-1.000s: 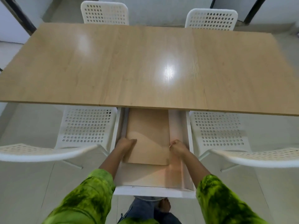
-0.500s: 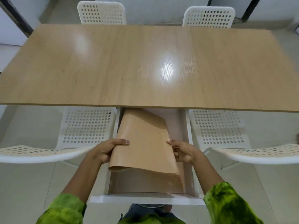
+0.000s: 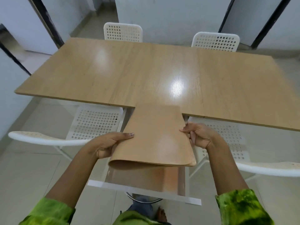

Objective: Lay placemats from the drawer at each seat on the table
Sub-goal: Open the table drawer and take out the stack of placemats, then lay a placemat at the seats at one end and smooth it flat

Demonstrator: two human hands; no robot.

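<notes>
Both hands are pinching the placemats [image 3: 155, 137]: left hand [image 3: 105, 146] at 9 o'clock, right hand [image 3: 200, 135] at 3, long axis pointing 12 toward the bare table [image 3: 113, 70], over the open drawer [image 3: 144, 187].

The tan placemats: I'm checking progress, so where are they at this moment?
The tan placemats are held as a stack between the left hand and right hand, above the open white drawer at the wooden table's near edge.

Four white perforated chairs [image 3: 123, 32] stand on pale floor tiles [image 3: 29, 168] before grey walls [image 3: 170, 18] with dark door frames [image 3: 47, 20].
</notes>
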